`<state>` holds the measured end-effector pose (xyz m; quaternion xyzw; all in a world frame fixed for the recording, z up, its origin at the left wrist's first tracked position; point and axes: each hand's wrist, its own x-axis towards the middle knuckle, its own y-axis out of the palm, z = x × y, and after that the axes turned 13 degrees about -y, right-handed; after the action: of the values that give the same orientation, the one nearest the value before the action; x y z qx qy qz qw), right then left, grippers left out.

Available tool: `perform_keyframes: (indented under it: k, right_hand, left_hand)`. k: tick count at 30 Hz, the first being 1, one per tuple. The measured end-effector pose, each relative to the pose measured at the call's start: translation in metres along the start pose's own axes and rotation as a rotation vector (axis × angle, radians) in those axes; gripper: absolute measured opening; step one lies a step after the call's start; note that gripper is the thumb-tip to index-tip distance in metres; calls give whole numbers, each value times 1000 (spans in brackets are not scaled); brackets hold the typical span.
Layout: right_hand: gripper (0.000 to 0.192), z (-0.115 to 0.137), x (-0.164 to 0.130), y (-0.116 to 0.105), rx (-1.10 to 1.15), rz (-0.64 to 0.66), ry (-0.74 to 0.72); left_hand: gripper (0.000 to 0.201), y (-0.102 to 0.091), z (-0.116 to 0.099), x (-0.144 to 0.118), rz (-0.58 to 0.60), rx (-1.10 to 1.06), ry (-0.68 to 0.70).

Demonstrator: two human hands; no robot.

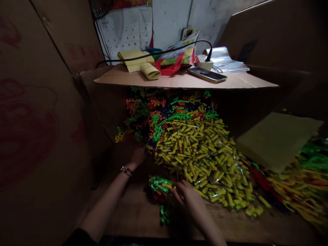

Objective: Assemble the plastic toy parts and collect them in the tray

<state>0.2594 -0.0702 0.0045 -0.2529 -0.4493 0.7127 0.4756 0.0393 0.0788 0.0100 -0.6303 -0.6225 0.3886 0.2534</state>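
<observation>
A big heap of small yellow plastic pieces lies on the brown work surface, with green, orange and dark pieces behind it. My left hand, a watch on its wrist, reaches to the heap's left edge; its fingers are in shadow. My right hand rests at the heap's near edge, fingertips on a small yellow piece beside a green cluster.
A cardboard shelf above holds a phone, a white plug with black cable, yellow pads and papers. Cardboard walls close in on the left and right. A yellow sheet lies right, more coloured pieces beyond.
</observation>
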Motion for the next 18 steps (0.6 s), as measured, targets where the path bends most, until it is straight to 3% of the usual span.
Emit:
perform_keyframes:
  k: [2, 5, 9, 11, 14, 16, 18]
  right_hand:
    - [27, 2, -1, 1, -24, 7, 2]
    - [38, 3, 2, -2, 1, -183, 40]
    - [45, 3, 13, -6, 209, -388, -113]
    - [42, 5, 20, -5, 356, -449, -122]
    - [27, 12, 27, -2, 519, -562, -14]
    - [20, 17, 28, -1, 501, -625, -5]
    - [16, 21, 28, -3, 381, -661, -84]
  left_hand:
    - [38, 1, 4, -4, -16, -10, -30]
    - [30, 3, 7, -24, -36, -81, -38]
    - [27, 10, -1, -57, -46, -256, -12]
    - [25, 14, -8, -71, -47, -325, -4]
    - [23, 16, -17, -89, -46, -438, 17]
    - [23, 14, -22, -98, 6, -542, 24]
    - [25, 11, -25, -105, 88, -633, 23]
